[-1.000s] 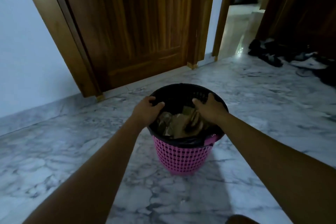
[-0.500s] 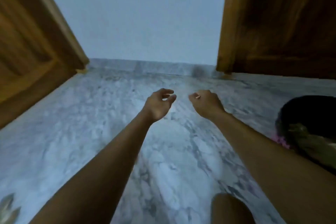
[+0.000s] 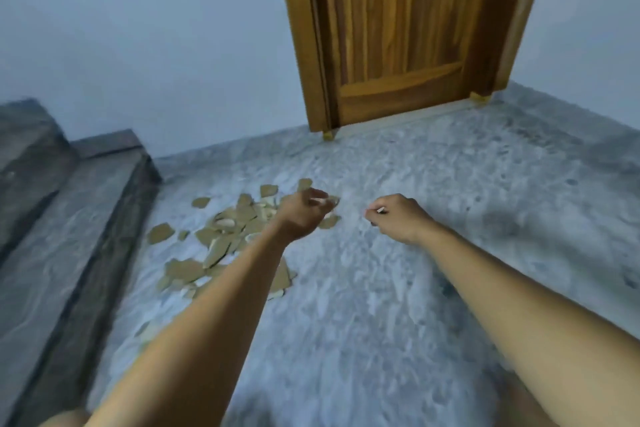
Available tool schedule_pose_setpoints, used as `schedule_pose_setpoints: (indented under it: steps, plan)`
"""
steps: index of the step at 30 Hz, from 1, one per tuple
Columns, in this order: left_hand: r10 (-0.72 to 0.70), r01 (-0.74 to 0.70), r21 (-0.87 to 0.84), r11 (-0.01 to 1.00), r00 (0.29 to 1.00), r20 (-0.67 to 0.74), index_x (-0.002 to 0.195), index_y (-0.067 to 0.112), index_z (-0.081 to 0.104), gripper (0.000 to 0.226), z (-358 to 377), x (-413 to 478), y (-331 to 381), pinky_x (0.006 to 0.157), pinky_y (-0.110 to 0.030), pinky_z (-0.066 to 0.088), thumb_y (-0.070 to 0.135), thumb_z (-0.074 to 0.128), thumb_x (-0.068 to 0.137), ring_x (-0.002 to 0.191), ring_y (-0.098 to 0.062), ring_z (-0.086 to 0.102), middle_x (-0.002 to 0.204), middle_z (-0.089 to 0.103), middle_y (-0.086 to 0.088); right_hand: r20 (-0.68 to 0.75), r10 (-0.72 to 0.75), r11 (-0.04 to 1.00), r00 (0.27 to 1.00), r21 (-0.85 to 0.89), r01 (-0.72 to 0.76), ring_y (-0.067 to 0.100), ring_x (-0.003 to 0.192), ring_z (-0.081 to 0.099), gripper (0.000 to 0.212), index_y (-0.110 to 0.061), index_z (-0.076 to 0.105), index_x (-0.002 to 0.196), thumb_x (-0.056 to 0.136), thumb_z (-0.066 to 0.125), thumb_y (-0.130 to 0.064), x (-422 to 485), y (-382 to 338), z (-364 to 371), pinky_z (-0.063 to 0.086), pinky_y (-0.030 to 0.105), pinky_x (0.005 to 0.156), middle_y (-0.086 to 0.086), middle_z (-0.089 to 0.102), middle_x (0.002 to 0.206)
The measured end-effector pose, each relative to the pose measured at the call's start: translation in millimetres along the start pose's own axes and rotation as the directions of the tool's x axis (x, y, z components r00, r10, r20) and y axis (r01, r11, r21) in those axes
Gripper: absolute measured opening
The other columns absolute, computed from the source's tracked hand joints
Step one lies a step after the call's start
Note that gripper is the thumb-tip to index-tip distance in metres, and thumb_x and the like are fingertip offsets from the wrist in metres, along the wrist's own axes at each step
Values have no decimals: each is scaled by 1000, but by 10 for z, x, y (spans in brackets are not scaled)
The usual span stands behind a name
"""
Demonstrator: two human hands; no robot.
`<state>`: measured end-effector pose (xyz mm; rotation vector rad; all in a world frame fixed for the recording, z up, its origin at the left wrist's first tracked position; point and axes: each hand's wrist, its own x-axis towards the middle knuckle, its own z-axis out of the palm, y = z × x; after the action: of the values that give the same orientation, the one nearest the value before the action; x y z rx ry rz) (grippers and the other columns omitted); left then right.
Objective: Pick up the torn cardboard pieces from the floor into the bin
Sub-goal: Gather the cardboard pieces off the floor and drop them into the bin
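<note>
While your arms reach forward over the grey marble floor (image 3: 398, 288), both hands hang in the air with nothing in them. Your left hand (image 3: 300, 215) is above the right edge of the torn cardboard pieces (image 3: 221, 239), its fingers curled loosely inward, not closed on anything. Your right hand (image 3: 398, 218) is well to the right of the pile, over bare floor, its fingers folded in toward the palm with the thumb resting against the forefinger; motion blur prevents telling whether they press tight. The cardboard pieces lie scattered flat on the floor, left of centre, from near the far wall (image 3: 138, 45) back under your left forearm, with a few separate scraps at the outer edges. Dark stone steps (image 3: 69, 218) run along the left, close beside the pile. A closed wooden door (image 3: 401, 31) stands in the wall ahead. The bin is out of view.
</note>
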<state>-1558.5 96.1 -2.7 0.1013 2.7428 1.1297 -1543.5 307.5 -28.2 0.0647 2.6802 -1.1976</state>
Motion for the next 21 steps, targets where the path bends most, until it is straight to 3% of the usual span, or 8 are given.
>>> schedule_pose_setpoints:
  steps: [3,6,9,13,15,17,21]
  plan:
    - [-79,78,-37,996,997,-20,129,14,60,43,-512,-219,-834,93,-36,52,39,62,94,107,-23,64,123,65,-1,145,-60,997,988,-36,66,20,104,66,15,-30,70,93,92,62,-43,173,-502,800,52,30,87,-5,69,94]
    - [-162,161,-39,986,987,-14,128,15,59,46,-954,-402,-1547,95,-36,51,43,62,91,107,-23,64,119,65,-1,226,-78,995,971,-44,90,20,118,61,16,-30,71,96,91,64,-43,269,-899,1512,50,34,98,-1,65,128]
    - [-229,227,-52,973,973,-35,123,14,61,48,-1321,-567,-2196,89,-34,51,46,63,87,106,-23,63,122,66,-5,317,-88,991,944,-71,116,23,108,63,12,-30,72,91,92,64,-40,358,-1235,2161,53,34,91,-3,61,123]
    - [-390,389,-55,919,921,0,129,16,58,48,-1567,-827,-3038,68,-25,48,42,66,89,103,-19,60,129,61,-2,439,-42,983,897,-143,116,24,104,64,19,-20,75,100,91,65,-34,415,-1482,2973,48,29,82,-1,68,109]
    - [-479,481,-12,877,875,70,133,20,56,54,-1574,-929,-3410,76,-28,52,46,66,88,117,-23,57,138,54,-1,494,-13,979,869,-172,112,22,92,66,22,-19,72,106,90,68,-33,433,-1501,3333,50,29,78,2,69,98]
    - [-576,575,47,817,805,141,137,24,53,58,-1522,-1015,-3784,88,-37,55,50,67,86,123,-25,53,142,49,-1,575,3,972,818,-193,132,18,92,66,28,-24,67,113,88,73,-35,450,-1456,3719,51,28,81,0,69,100]
    - [-654,635,159,756,742,146,141,24,47,65,-1310,-1294,-4429,102,-33,42,46,70,85,131,-26,47,148,46,-7,735,-17,939,678,-220,263,15,101,66,45,-33,63,121,80,81,-36,322,-1290,4430,50,25,81,-3,67,109]
